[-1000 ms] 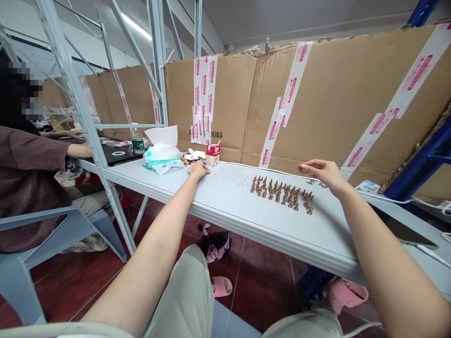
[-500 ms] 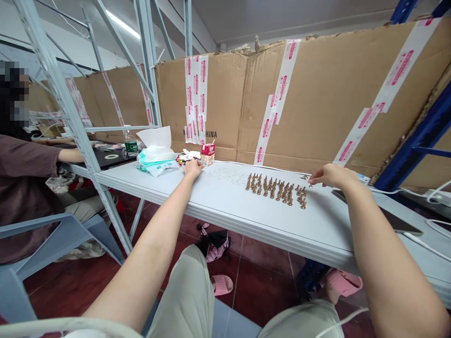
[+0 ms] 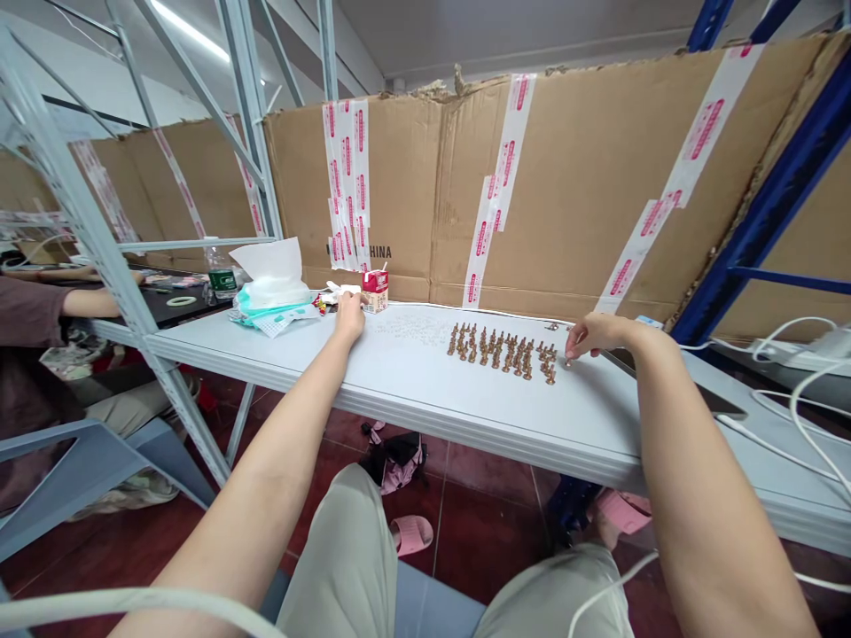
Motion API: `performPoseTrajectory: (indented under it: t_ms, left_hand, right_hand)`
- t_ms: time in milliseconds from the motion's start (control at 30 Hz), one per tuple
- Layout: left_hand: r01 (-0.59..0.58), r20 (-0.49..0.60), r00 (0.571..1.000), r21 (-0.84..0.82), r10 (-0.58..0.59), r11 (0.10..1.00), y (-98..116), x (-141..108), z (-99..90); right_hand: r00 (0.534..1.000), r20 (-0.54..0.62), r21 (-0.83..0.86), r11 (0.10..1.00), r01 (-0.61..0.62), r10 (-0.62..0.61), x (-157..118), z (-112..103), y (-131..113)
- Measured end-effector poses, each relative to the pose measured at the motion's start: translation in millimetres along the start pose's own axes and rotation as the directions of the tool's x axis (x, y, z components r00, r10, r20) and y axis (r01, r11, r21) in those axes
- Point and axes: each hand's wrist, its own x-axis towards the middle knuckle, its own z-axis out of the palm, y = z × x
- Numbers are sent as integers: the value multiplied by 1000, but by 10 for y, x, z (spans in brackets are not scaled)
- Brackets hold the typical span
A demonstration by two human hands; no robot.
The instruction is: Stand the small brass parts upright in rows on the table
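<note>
My right hand point(image 3: 595, 337) is at the right end of several rows of small upright brass parts point(image 3: 498, 352), its pinched fingertips touching or just above the white table point(image 3: 412, 394). Whether those fingertips hold a part is too small to tell. A few loose brass parts point(image 3: 553, 326) lie near the back edge, just beyond the rows. My left hand point(image 3: 349, 317) rests on the far edge of the table, apparently holding nothing. A patch of tiny pale pieces point(image 3: 405, 328) lies between my left hand and the rows.
Behind my left hand are a tissue pack point(image 3: 269, 279) and a small juice carton point(image 3: 376, 291). Taped cardboard point(image 3: 565, 204) lines the back. A grey shelf upright point(image 3: 113, 257) stands at left, with a co-worker's arm point(image 3: 99, 303) beyond it. White cables point(image 3: 791, 416) lie at right.
The whole view has swung, with everything shifting left. My right hand has moved from above the back edge down to the right end of the rows. My left hand stays in place on the table.
</note>
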Motion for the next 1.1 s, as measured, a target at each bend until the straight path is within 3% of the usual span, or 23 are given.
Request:
performPoseTrajectory:
  t_ms: [100,433,1100]
  left_hand:
    - [-20,6,1000,-1,20,1000,7,-3,-1]
    - [-40,36,999,48,38,998,22,-21,-14]
    - [-110,76,992,77,104,991,-5,-20,14]
  right_hand:
    - [990,142,66,998,-13,3,44,20,0]
    - [989,117,109,991,79,-92,162,86,9]
    - [996,82,79,996,34,-40,128,105,14]
